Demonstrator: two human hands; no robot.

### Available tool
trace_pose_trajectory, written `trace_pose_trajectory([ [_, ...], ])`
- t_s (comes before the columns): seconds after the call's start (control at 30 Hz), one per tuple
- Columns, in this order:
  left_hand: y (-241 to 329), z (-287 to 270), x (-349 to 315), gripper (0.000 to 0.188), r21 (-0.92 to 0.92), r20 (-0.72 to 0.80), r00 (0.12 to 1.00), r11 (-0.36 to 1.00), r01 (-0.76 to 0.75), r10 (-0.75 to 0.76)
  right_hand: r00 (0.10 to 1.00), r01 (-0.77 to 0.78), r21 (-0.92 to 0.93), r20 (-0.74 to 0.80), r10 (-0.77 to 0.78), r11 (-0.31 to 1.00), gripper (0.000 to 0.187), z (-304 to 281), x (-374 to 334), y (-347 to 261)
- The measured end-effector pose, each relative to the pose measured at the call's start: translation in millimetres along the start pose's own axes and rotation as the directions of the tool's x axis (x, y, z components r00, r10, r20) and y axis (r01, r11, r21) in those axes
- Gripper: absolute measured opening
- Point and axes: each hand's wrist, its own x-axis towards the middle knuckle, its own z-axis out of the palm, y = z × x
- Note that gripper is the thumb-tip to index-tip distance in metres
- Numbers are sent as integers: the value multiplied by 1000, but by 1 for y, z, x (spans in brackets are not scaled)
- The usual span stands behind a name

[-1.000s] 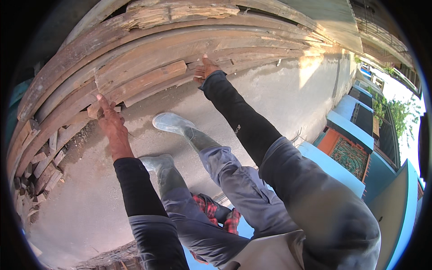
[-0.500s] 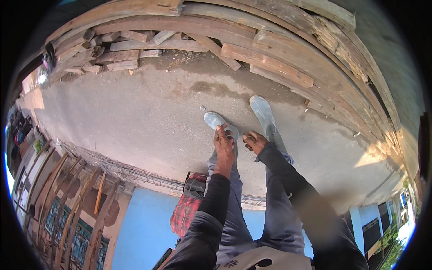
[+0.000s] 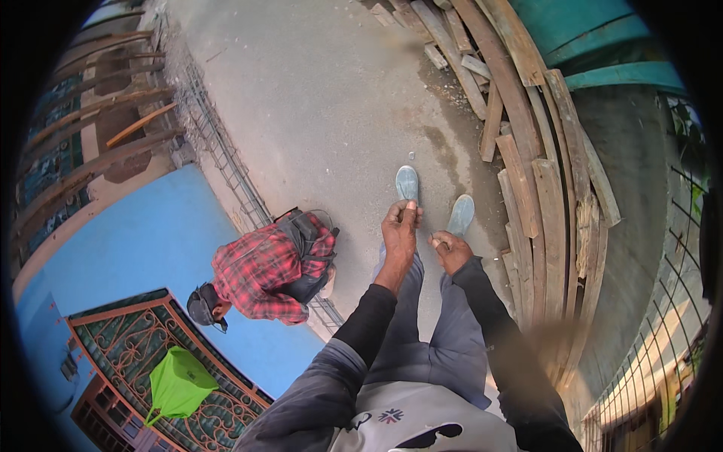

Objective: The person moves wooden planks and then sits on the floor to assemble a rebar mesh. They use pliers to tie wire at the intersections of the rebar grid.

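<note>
Held out over my legs, my left hand (image 3: pixel 399 230) has its thumb and fingertips pinched together. My right hand (image 3: pixel 451 252) is a little lower and to the right, with its fingers curled in and the thumb against them. Whatever the two pinches hold is too small or thin to make out. A gap separates the hands. Beneath them show my grey-blue shoes, the left shoe (image 3: pixel 407 183) and the right shoe (image 3: pixel 460 214), on the grey pavement (image 3: pixel 316 105).
Stacked wooden planks (image 3: pixel 553 218) line the right side. A person in a red plaid shirt (image 3: pixel 260 267) and a dark cap bends over at my left, beside a blue wall (image 3: pixel 120 241). A metal rebar frame (image 3: pixel 226 147) lies along that wall. A green bag (image 3: pixel 181 383) hangs on a window grille.
My view has turned left, so the planks now stand at the right and the plaid-shirted person shows far more fully. Both hands stay pinched in front of me.
</note>
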Motion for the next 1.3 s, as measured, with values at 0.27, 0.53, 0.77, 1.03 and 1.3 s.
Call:
trace_pose_trajectory([
  [0.27,-43,-102,-106,23,-431,-25,993,897,95,-117,954,-159,-46,250,166,986,16,54,-67,-47],
  [0.53,-117,-140,-209,25,-775,-51,972,623,106,-228,871,27,-365,466,157,931,20,93,-102,5],
  [0.77,-249,-200,-329,35,-568,-129,973,819,88,-193,721,507,-605,688,83,613,14,136,-139,104],
  [1.03,-422,-337,-572,31,-247,-545,790,954,169,-281,685,717,-697,711,158,29,18,151,-158,168],
  [1.3,-481,-328,-757,54,-647,-116,774,638,417,-623,530,827,-383,776,342,-412,34,263,-242,209],
])
